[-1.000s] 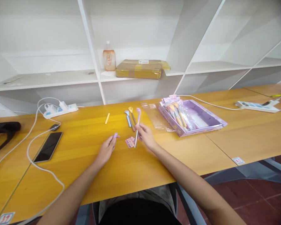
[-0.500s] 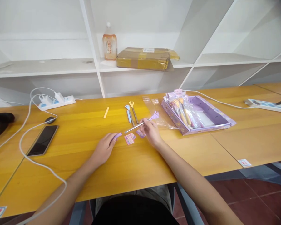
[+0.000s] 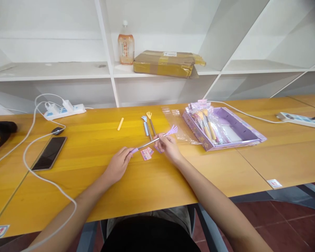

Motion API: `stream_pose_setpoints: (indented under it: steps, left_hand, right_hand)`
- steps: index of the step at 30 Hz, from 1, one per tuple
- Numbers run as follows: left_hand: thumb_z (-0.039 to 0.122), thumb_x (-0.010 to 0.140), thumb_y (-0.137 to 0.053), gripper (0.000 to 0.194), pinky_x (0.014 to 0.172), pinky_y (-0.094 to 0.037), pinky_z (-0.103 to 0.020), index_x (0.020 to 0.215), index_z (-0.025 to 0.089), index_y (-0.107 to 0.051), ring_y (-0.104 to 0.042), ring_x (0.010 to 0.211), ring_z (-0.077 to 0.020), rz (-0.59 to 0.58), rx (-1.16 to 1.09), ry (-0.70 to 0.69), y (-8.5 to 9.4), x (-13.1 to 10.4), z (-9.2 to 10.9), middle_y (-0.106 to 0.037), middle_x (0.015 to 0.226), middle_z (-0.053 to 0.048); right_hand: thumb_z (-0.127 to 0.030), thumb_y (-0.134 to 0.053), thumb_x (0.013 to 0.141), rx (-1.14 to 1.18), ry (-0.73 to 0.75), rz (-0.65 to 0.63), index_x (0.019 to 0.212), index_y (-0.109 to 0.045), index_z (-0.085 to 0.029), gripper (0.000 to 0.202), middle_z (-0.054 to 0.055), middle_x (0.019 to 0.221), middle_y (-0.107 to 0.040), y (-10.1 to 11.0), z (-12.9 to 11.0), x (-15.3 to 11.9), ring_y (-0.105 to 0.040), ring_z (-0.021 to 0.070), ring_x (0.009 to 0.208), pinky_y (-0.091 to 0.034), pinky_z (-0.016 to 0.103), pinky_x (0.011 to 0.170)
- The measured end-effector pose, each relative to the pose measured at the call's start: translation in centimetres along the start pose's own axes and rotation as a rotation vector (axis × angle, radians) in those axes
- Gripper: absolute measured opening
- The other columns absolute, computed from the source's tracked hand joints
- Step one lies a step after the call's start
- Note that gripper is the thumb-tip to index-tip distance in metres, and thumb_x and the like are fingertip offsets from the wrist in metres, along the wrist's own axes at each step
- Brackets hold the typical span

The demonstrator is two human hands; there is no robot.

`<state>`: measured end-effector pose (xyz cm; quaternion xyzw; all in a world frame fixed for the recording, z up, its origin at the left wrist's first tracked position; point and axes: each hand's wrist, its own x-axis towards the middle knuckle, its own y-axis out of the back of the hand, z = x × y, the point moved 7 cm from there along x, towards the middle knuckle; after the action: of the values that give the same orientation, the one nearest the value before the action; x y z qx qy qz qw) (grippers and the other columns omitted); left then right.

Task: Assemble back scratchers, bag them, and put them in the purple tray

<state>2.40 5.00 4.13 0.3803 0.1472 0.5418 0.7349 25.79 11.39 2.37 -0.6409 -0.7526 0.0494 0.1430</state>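
Observation:
My left hand [image 3: 118, 164] is closed around a purple handle [image 3: 134, 150]. In my right hand [image 3: 168, 147] is the metal rod of a back scratcher with a purple hand-shaped head [image 3: 172, 130]; the rod's lower end meets the handle's open end. Beyond them lie a blue back scratcher head [image 3: 144, 119] and a yellow one [image 3: 149, 114] on metal rods, with a blue handle [image 3: 146, 129] alongside. A loose yellow handle [image 3: 120, 124] rests farther left. Small pink printed cards [image 3: 146, 154] lie below the rod, partly overlapping.
At the right stands a purple box [image 3: 241, 142] with several bagged back scratchers. Clear plastic bags [image 3: 183, 136] lie beside it. Leftward are a phone [image 3: 49, 153], a power strip [image 3: 65, 111] and a looping white cable [image 3: 51, 181]. A shelf holds a bottle [image 3: 126, 47] and a taped carton [image 3: 164, 64].
The gap between rod and purple handle has closed; the rod's end now meets the handle. My hands have come slightly together, and the view has shifted a little.

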Motion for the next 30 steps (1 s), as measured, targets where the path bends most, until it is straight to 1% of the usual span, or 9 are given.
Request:
stream_pose_setpoints:
  steps: [4,8,12,16,19,23,30]
  left_hand:
    - [0.034,0.114,-0.040,0.033,0.094,-0.054,-0.035,0.134,0.023,-0.064,-0.067,0.103,-0.0206,0.036,0.045,0.000,0.2,-0.1,-0.2,-0.069,0.113,-0.005]
    - [0.034,0.114,-0.039,0.034,0.095,-0.056,-0.036,0.133,0.024,-0.064,-0.068,0.105,-0.0211,0.040,0.084,-0.008,0.1,-0.2,-0.4,-0.070,0.116,-0.006]
    - [0.036,0.114,-0.038,0.036,0.097,-0.056,-0.038,0.134,0.025,-0.066,-0.069,0.106,-0.0224,0.026,0.112,-0.049,-0.1,-0.2,-0.3,-0.070,0.118,-0.007]
    - [0.037,0.114,-0.036,0.039,0.099,-0.056,-0.040,0.134,0.025,-0.067,-0.069,0.107,-0.0232,0.018,0.079,-0.088,-0.2,-0.3,-0.1,-0.071,0.120,-0.008]
    - [0.039,0.113,-0.038,0.038,0.097,-0.056,-0.037,0.132,0.026,-0.068,-0.069,0.104,-0.0220,0.024,0.037,-0.069,0.0,-0.2,-0.2,-0.071,0.114,-0.007]
    - [0.038,0.113,-0.040,0.037,0.094,-0.056,-0.035,0.131,0.025,-0.069,-0.068,0.101,-0.0208,0.001,0.004,-0.040,-0.2,-0.1,-0.5,-0.070,0.110,-0.006]
    - [0.037,0.112,-0.040,0.037,0.092,-0.055,-0.035,0.129,0.023,-0.070,-0.067,0.096,-0.0212,-0.031,-0.002,-0.046,-0.8,-0.2,-0.3,-0.070,0.107,-0.007]
  right_hand:
    - [-0.064,-0.069,0.095,-0.071,-0.003,-0.037,0.085,-0.074,-0.017,0.048,0.002,0.064,-0.069,0.0,0.4,0.0,-0.045,0.0086,0.042,-0.030,0.027,0.044]
    - [-0.065,-0.068,0.096,-0.114,-0.003,-0.065,0.077,-0.072,-0.016,0.053,0.002,0.063,-0.068,0.1,0.6,0.1,-0.047,0.0087,0.044,-0.030,0.027,0.045]
    - [-0.067,-0.068,0.094,-0.140,-0.009,-0.071,0.081,-0.075,-0.016,0.053,0.002,0.064,-0.069,0.2,0.5,0.1,-0.047,0.0092,0.044,-0.031,0.027,0.045]
    - [-0.067,-0.070,0.093,-0.136,-0.016,-0.081,0.081,-0.075,-0.017,0.052,0.002,0.065,-0.070,0.1,0.3,0.0,-0.047,0.0091,0.045,-0.032,0.027,0.047]
    - [-0.068,-0.070,0.092,-0.139,-0.026,-0.093,0.084,-0.076,-0.016,0.052,0.003,0.067,-0.071,-0.1,0.4,-0.1,-0.047,0.0095,0.046,-0.033,0.027,0.048]
    - [-0.068,-0.070,0.093,-0.151,-0.038,-0.117,0.086,-0.077,-0.016,0.053,0.004,0.070,-0.073,-0.4,0.7,-0.4,-0.048,0.0092,0.046,-0.032,0.027,0.048]
    - [-0.069,-0.069,0.093,-0.132,-0.070,-0.186,0.092,-0.078,-0.016,0.053,0.003,0.070,-0.073,-1.7,1.3,-0.8,-0.051,0.0101,0.048,-0.037,0.026,0.050]
